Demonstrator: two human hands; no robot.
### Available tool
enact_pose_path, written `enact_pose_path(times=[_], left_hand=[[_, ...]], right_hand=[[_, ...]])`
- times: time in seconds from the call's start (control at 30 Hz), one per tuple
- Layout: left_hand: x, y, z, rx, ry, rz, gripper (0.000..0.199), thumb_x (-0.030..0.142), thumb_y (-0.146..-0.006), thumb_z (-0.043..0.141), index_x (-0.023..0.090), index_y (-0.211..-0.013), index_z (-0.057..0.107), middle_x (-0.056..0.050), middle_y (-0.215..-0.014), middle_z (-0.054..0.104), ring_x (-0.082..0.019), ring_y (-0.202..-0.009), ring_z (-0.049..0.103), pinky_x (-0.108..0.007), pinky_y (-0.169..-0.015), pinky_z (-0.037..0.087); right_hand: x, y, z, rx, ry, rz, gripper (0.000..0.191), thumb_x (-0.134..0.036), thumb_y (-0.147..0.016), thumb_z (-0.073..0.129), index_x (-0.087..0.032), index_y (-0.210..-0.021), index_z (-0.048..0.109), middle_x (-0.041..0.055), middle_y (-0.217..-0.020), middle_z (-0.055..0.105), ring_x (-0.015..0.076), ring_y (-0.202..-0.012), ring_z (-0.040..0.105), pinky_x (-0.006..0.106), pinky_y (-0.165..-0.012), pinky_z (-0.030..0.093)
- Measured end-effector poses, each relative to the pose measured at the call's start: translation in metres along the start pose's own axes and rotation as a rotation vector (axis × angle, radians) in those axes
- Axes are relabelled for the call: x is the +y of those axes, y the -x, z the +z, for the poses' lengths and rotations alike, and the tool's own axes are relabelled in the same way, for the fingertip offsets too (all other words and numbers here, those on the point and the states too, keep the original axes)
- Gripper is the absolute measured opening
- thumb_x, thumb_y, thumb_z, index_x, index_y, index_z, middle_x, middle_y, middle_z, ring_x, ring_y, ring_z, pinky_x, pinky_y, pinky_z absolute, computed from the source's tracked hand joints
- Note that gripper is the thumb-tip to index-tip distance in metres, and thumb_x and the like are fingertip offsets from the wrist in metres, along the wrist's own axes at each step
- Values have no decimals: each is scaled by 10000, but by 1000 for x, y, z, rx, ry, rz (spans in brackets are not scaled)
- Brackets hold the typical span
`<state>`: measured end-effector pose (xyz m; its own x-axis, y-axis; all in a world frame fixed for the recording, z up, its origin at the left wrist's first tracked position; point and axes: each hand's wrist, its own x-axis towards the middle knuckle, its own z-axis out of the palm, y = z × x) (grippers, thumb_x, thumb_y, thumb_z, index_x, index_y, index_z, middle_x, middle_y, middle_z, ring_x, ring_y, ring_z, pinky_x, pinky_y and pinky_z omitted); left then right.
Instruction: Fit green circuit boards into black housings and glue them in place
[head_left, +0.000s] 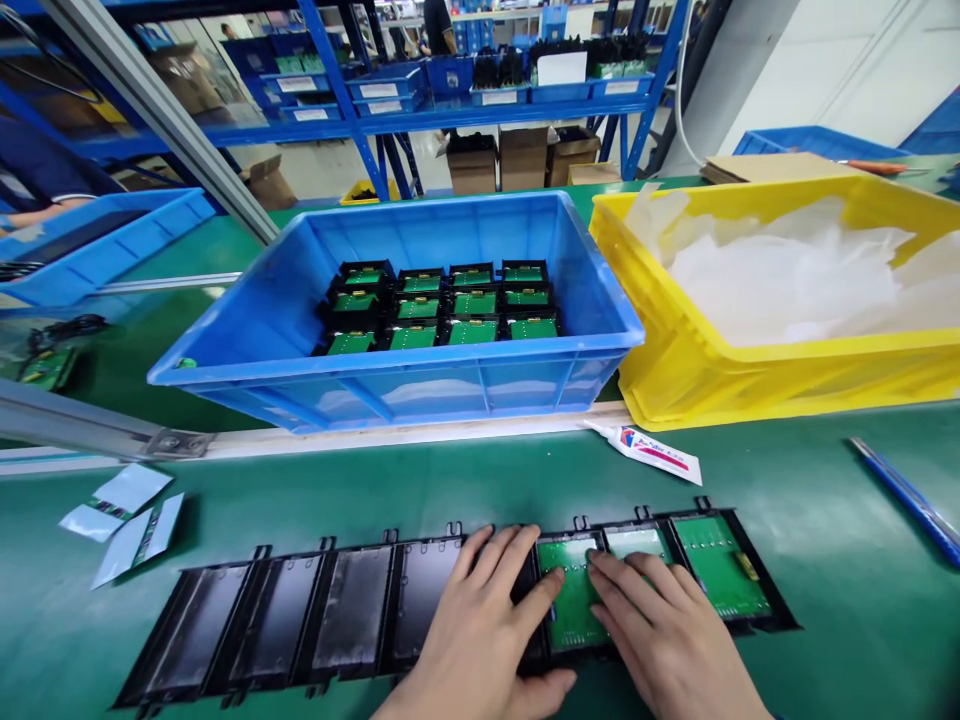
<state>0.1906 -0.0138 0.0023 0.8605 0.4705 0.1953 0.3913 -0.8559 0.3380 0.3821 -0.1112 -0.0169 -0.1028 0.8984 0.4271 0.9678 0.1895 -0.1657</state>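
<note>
A row of several black plastic housings (354,610) lies across the green work surface, joined side by side. Those on the left hold no board. Toward the right end, green circuit boards sit inside the housings: one board (576,610) between my hands, another board (636,541) partly under my right hand, and a board (721,568) at the far right. My left hand (487,630) rests with fingers stretched over a housing, its index fingertip on the left edge of the board between my hands. My right hand (667,635) lies flat, fingertips at that board's right side.
Behind the row stand a blue bin (420,375) with several boarded housings and a yellow bin (810,385) with white sheets. A glue tube (660,455), a blue pen (907,500) and small white-covered pieces (135,490) lie about. A co-worker's arm (45,212) shows far left.
</note>
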Motion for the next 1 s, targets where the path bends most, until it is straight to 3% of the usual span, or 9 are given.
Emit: enact_pose_path(times=[0.13,0.37,0.8,1.0], left_hand=[[1,1,0,-12,-19,-3,624,552,-708,744,233,-1229,623,-205,-1330,551,-374,-1166,576,-585,-950,470],[2,2,-1,-55,-29,-4,596,560,-747,709,242,-1241,613,-205,-1365,520,-370,-1191,555,-570,-956,458],[-1,5,13,19,-81,45,574,586,-780,660,232,-1229,604,-202,-1359,486,-355,-1201,500,-541,-1001,371],[-4,1,10,-14,-131,83,587,624,-792,626,212,-1210,623,-193,-1324,534,-362,-1154,518,-537,-991,367]], right_hand=[[0,2,0,-22,-28,8,403,-260,-1019,290,-199,-1133,672,19,-1081,712,240,-873,515,373,-712,315],[-2,0,0,-50,19,18,324,-193,-917,418,-226,-1062,706,32,-1063,709,240,-870,520,358,-685,324],[-2,-5,-1,-38,90,-30,480,-229,-1015,240,-226,-1013,720,4,-978,721,196,-774,532,339,-656,342],[0,1,0,-105,104,-67,404,-143,-957,316,-199,-1097,691,23,-1049,714,183,-755,566,348,-664,359]])
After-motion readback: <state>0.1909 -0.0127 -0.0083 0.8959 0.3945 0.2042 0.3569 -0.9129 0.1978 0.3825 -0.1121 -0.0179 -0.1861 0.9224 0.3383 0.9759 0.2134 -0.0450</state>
